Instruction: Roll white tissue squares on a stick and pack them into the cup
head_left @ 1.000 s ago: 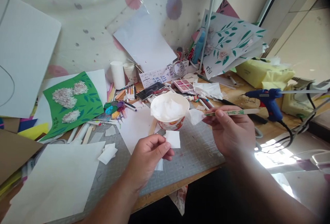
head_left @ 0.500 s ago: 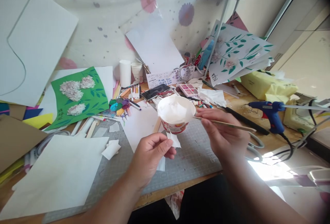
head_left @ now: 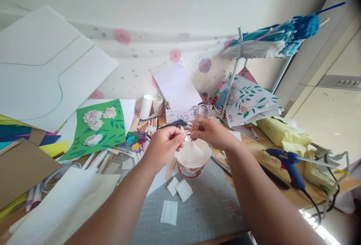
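My left hand (head_left: 166, 144) is closed, pinching a small piece of white paper (head_left: 184, 130) over the left rim of a paper bowl (head_left: 192, 170). The bowl has a red printed outside and something white inside. Just to the right, my right hand (head_left: 210, 133) grips a thin wooden stick (head_left: 199, 121) with a green pattern, held steeply over the bowl. Its lower end is near the paper; whether they touch I cannot tell. Below the bowl, white paper squares (head_left: 184, 190) lie on the grey cutting mat (head_left: 208, 215).
A green sheet with white paper flowers (head_left: 98, 139) leans at the left, near paint pots (head_left: 135, 140) and pens. A blue glue gun (head_left: 287, 164) with its cable lies at the right. White cups (head_left: 146, 106) stand behind.
My hands have come together over the bowl, the right moving left with the stick turned from level to steep. My view has tilted up. More paper squares show on the mat.
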Demonstrator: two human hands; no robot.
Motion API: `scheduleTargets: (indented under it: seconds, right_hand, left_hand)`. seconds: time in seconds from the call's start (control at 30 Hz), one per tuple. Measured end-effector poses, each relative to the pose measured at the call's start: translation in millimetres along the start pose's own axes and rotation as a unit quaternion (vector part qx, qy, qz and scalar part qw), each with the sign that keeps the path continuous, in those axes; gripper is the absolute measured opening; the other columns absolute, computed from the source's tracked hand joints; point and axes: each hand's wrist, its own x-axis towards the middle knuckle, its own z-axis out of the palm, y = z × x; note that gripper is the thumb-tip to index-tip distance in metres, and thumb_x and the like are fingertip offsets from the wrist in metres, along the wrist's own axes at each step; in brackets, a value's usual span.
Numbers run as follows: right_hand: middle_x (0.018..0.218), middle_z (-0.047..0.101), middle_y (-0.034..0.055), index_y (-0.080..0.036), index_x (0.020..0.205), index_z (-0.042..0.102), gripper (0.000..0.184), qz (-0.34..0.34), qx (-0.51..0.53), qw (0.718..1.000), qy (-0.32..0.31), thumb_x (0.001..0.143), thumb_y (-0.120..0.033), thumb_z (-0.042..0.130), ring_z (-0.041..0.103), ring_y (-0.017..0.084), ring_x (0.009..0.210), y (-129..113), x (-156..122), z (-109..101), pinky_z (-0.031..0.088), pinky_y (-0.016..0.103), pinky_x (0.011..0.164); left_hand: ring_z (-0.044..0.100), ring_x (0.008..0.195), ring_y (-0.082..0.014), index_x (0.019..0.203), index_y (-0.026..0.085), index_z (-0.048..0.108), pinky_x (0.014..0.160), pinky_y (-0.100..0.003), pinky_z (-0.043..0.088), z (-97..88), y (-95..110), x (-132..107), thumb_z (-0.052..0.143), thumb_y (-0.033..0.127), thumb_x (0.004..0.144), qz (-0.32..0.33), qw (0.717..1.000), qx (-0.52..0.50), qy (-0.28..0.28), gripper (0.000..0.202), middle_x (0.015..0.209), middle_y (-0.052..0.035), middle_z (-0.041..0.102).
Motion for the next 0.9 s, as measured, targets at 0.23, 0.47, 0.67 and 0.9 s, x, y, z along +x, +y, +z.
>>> scheduleTargets:
  seconds: [0.23, 0.47, 0.67, 0.9]
  right_hand:
    - [0.067, 0.068, -0.0001, -0.018, 0.079, 0.058, 0.015, -0.023, 0.086, 0.990, -0.109, 0.087, -0.030, 0.062, 0.071, 0.015, 0.063, -3, 23, -11, 0.057, 0.026, 0.060]
    - [0.075, 0.072, 0.0034, -0.016, 0.083, 0.067, 0.024, -0.071, 0.083, 0.989, -0.096, 0.090, -0.039, 0.067, 0.065, 0.014, 0.070, -6, 23, -20, 0.053, 0.026, 0.067]
    - [0.078, 0.072, 0.0039, -0.018, 0.083, 0.071, 0.038, -0.167, 0.141, 0.974, -0.053, 0.094, -0.052, 0.060, 0.066, 0.016, 0.074, -25, 12, -19, 0.055, 0.028, 0.070]
    - [0.078, 0.073, 0.0032, -0.017, 0.086, 0.071, 0.039, -0.150, 0.144, 0.977, -0.054, 0.094, -0.054, 0.059, 0.068, 0.017, 0.075, -24, 15, -9, 0.055, 0.029, 0.071]
  left_hand:
    - [0.055, 0.059, -0.0150, 0.064, 0.019, 0.060, 0.059, -0.026, 0.043, -6.3, -9, 20, 0.066, 0.036, 0.083, -0.002, 1.000, 0.015, -0.010, 0.026, 0.060, 0.0010, 0.060]
    - [0.056, 0.059, -0.0137, 0.068, 0.018, 0.062, 0.059, -0.026, 0.045, -1.9, -12, 23, 0.065, 0.040, 0.086, -0.032, 0.999, -0.020, -0.027, 0.029, 0.061, 0.0011, 0.061]
    - [0.055, 0.058, -0.0122, 0.068, 0.016, 0.066, 0.056, -0.023, 0.044, 4.5, -9, 20, 0.072, 0.044, 0.082, -0.064, 0.986, -0.153, 0.021, 0.032, 0.059, 0.0007, 0.061]
    - [0.058, 0.059, -0.0119, 0.072, 0.015, 0.070, 0.056, -0.022, 0.047, 7.0, -8, 18, 0.077, 0.049, 0.079, -0.063, 0.975, -0.209, 0.042, 0.035, 0.061, 0.0005, 0.063]
